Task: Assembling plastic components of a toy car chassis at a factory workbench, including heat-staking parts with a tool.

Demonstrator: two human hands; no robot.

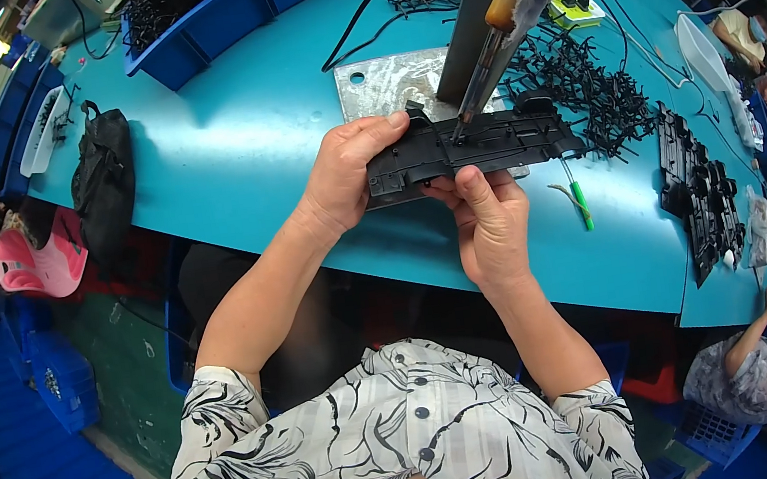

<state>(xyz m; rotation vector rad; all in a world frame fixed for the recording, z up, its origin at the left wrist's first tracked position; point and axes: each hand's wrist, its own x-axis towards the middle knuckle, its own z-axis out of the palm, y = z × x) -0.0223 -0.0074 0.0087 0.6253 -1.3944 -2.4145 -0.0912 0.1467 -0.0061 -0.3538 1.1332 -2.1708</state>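
A long black moulded plastic part (pixel 477 142), shaped like a toy car chassis, is held level over the table. My left hand (pixel 349 162) grips its left end with the thumb on top. My right hand (pixel 490 221) holds the near edge, its thumb up against the part and its fingers partly hidden underneath. A soldering-iron-like tool (pixel 482 67) with an orange-yellow handle points down from above, its tip at the part's upper face. I cannot tell whether it touches. Behind the part lies a metal plate (pixel 382 80) with a hole in one corner, beside a dark upright post (pixel 464 59).
Loose black plastic pieces (pixel 588 96) are heaped right of the post. A green-handled tool (pixel 580 199) lies near my right hand. More black parts (pixel 701 188) sit at the right. A blue bin (pixel 246 6) stands behind, a black bag (pixel 103 170) left. A co-worker (pixel 744 366) sits at right.
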